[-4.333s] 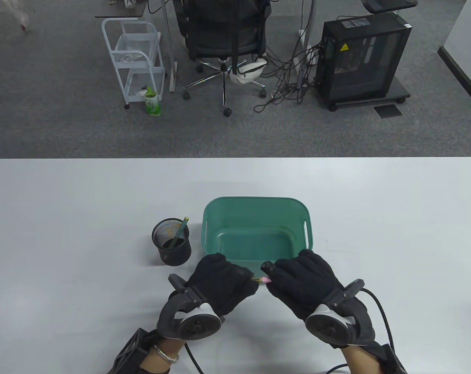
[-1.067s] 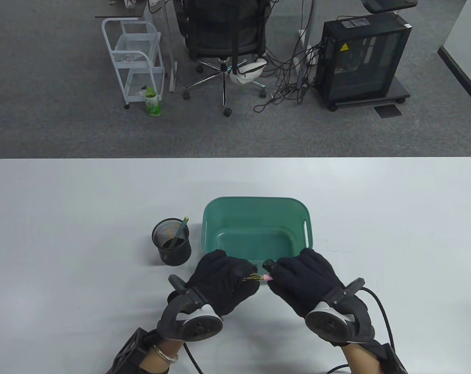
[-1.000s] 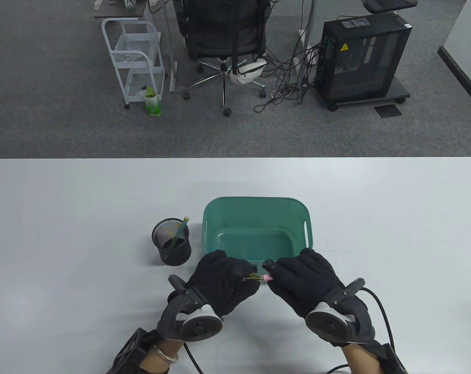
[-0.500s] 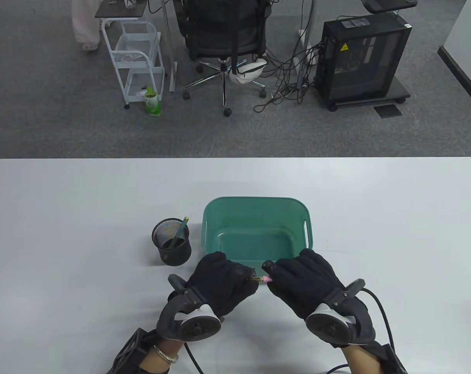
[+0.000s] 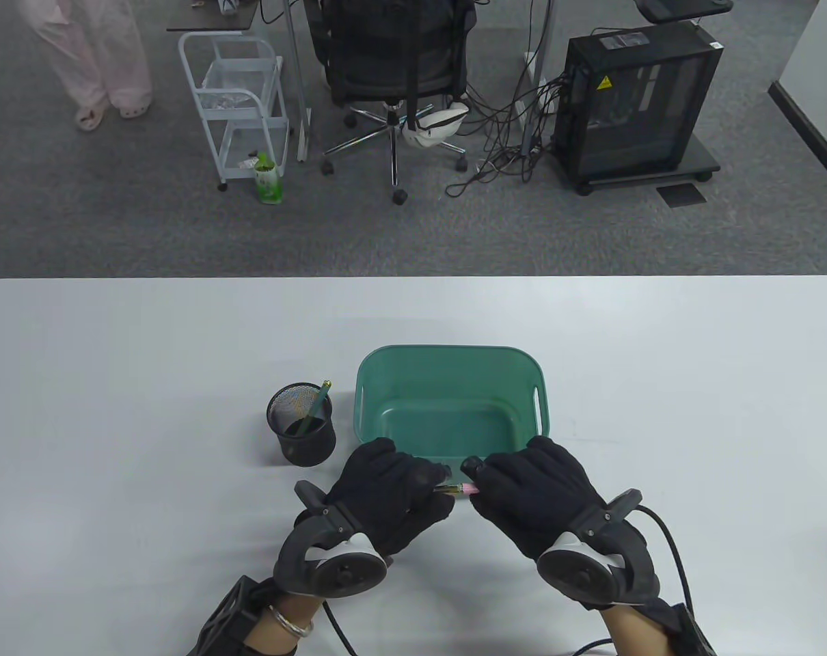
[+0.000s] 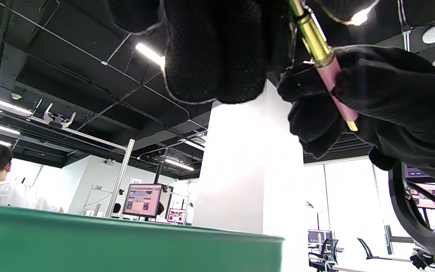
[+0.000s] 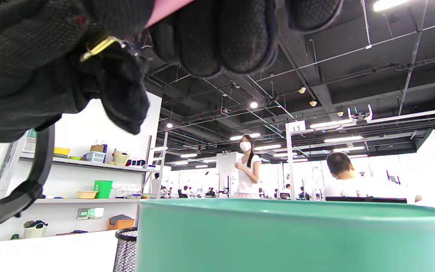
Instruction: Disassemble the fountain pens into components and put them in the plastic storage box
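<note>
1. Nearest the viewer, two black-gloved hands meet just above the table's near centre. The left hand [image 5: 393,495] and the right hand [image 5: 533,495] each curl their fingers round opposite ends of a pink fountain pen [image 5: 463,488].
2. The pen looks thin, light, stiff and smooth, likely slippery in gloves. Best gripped on either side of its gold band [image 6: 317,41].
3. Just beyond stands the green storage box [image 5: 449,355].
4. Left of it, a mesh pen cup [image 5: 301,427] holds a green pen [image 5: 316,408].

Two gloved hands [image 5: 393,492], two pens [image 5: 456,488], one green box [image 5: 448,355], one mesh cup [image 5: 301,434].
</note>
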`<state>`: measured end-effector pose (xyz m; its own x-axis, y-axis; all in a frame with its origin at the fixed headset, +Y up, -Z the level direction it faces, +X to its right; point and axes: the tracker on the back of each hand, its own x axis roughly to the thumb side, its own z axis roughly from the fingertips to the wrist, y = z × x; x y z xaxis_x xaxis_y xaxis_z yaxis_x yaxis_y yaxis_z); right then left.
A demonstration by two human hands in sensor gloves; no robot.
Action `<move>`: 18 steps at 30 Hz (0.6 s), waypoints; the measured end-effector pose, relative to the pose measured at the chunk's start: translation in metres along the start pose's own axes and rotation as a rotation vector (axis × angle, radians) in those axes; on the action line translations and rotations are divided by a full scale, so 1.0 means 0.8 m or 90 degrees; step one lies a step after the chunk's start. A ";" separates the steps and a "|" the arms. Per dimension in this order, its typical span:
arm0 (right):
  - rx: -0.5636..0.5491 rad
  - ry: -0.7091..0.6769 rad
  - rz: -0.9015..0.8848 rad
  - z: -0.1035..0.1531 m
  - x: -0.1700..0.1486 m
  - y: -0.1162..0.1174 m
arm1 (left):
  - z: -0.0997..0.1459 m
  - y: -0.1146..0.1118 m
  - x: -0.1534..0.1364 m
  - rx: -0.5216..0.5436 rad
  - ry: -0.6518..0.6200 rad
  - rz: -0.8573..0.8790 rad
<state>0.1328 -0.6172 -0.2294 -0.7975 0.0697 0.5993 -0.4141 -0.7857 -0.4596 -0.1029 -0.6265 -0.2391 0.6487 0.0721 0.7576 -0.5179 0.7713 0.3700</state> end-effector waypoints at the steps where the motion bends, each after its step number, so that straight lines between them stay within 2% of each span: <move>1: -0.001 0.001 0.000 0.000 -0.001 0.000 | 0.000 0.000 0.000 0.000 0.000 0.000; 18: -0.002 0.005 0.003 0.000 -0.003 -0.002 | 0.000 -0.001 0.002 -0.015 -0.006 -0.016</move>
<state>0.1354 -0.6163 -0.2303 -0.8030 0.0700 0.5919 -0.4112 -0.7840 -0.4651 -0.1013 -0.6274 -0.2379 0.6556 0.0466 0.7537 -0.4883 0.7875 0.3760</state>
